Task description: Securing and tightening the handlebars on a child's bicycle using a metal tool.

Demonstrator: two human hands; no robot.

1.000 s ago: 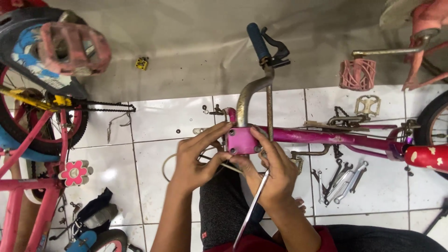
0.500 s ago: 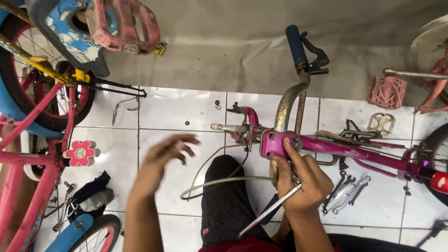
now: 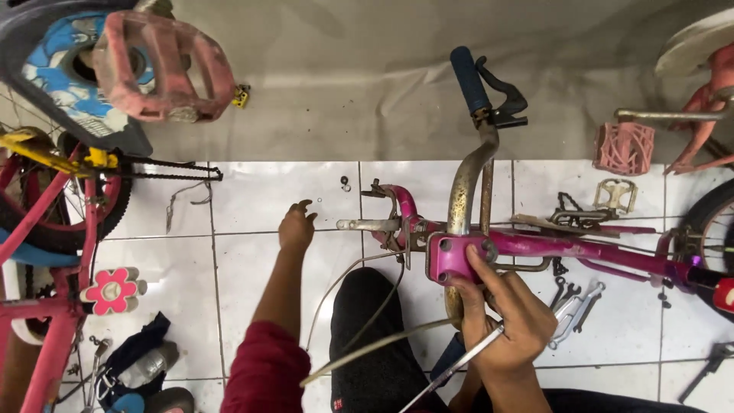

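My right hand (image 3: 508,310) rests on the pink bicycle frame (image 3: 566,248), thumb and forefinger pressed against the square pink block where the frame meets the rusty handlebar stem (image 3: 468,187); the other fingers of that hand curl around a thin metal rod (image 3: 451,371) that slants down toward the bottom edge of the floor view. My left hand (image 3: 296,226) is out over the white tiled floor (image 3: 260,199), well apart from the frame, fingers loosely bent and holding nothing; its fingertips point toward a few small nuts or washers (image 3: 345,183) lying on the tile just beyond them (too small to tell exactly what they are).

The frame lies sideways across my lap, its stem rising toward the far edge of the floor and ending in a blue grip (image 3: 469,76) with a black brake lever (image 3: 503,95) beside it; a grey cable (image 3: 359,268) loops from the frame's front end down over my dark trouser knee (image 3: 375,336). To the right of the frame, spanners (image 3: 577,302) lie on the tile, with a pink pedal (image 3: 625,147) and a metal pedal (image 3: 614,195) farther back; at the left edge stands another small bicycle with a pink pedal (image 3: 164,65), a chain (image 3: 172,170) and a flower ornament (image 3: 112,291).
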